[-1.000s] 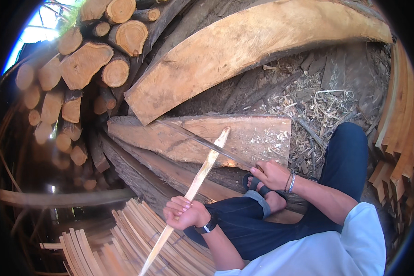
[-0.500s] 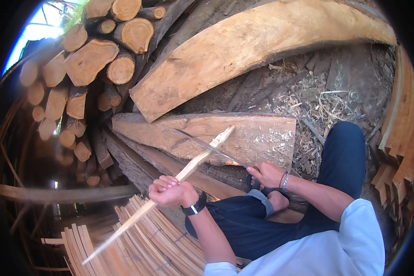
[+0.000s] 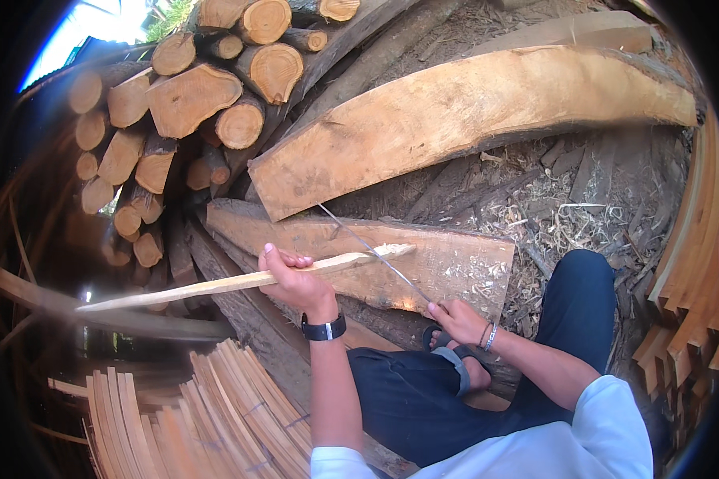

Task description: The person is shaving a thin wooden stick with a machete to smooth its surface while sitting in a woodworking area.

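My left hand (image 3: 294,286) is wrapped around the middle of a long, pale wooden stick (image 3: 184,290), its thumb pointing up. The stick lies nearly level, its tapered end to the left and its rough-cut end at the right over a flat wooden slab (image 3: 463,271). Closed in my right hand (image 3: 460,321) is a knife (image 3: 408,281) with a long, thin blade; the hand hides most of its handle. The blade slants up and left, crossing the stick near the rough end. Whether its edge touches the wood I cannot tell.
A large curved slab (image 3: 471,112) lies beyond. Cut logs (image 3: 196,100) are stacked at the upper left, thin wooden strips (image 3: 240,407) bundled at the lower left. More cut boards (image 3: 687,263) stand at the right. Shavings (image 3: 575,195) litter the ground beside my bent knee (image 3: 579,295).
The stick has swung from a steep diagonal to nearly level, its tapered end rising at the left. My left hand has turned with it. The knife blade now points more steeply upward.
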Available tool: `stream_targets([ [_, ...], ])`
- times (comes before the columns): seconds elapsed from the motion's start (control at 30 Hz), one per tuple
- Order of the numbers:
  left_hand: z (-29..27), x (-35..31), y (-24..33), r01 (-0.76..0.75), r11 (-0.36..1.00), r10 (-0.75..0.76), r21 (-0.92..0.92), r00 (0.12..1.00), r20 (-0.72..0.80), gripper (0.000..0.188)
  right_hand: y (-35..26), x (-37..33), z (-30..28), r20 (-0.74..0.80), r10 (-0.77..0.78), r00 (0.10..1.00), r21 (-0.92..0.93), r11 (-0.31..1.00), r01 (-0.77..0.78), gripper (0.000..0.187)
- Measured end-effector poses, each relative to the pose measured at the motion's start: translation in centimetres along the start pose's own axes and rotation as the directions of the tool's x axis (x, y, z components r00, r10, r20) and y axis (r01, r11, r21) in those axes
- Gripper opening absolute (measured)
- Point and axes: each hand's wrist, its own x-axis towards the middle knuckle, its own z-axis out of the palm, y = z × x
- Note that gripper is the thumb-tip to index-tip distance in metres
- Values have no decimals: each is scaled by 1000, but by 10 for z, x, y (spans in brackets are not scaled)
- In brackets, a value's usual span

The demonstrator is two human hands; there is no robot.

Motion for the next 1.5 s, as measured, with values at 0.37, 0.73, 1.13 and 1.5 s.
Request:
stream_targets([
  [0.37,23,41,35,-344,929,369,-140,893,259,57,10,-5,-11,22,104,994,224,969,-106,42],
  [0.73,-49,107,11,-87,950,188,-300,927,326,66,54,-39,-29,-91,122,988,-242,960,-140,44],
  [1.13,-143,114,3,243,888,-91,-390,925,369,79,109,-31,-32,165,578,799,300,743,-599,24],
  [1.5,-114,112,-10,94,928,-40,-360,987,156,68,106,-31,-31,249,594,765,449,629,-635,30],
])
